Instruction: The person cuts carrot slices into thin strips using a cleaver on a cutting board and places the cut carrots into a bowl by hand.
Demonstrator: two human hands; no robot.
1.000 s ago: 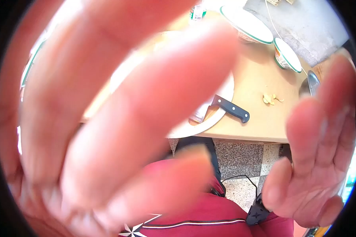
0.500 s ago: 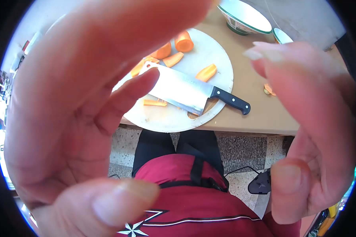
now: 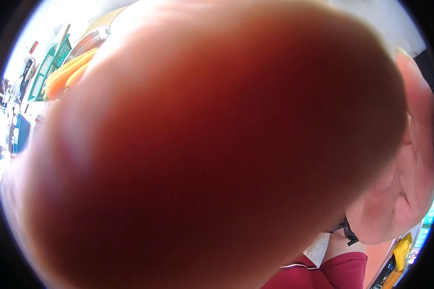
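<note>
The left hand is pressed so near the lens that it fills most of the view as a dark, blurred mass; whether its grip is clenched or released cannot be told. At the right edge, the right hand is partly covered by it, one finger upright and the palm showing, its grip released. The carrots are at the upper left, well apart from the right hand, at least two lying side by side. Their long axes slant from lower left to upper right; the greenish end of the longer one points to the lower left, and the left hand hides part of them. Just beyond them is a metal bowl, with a green basket beside it and part of the tan tabletop behind.
</note>
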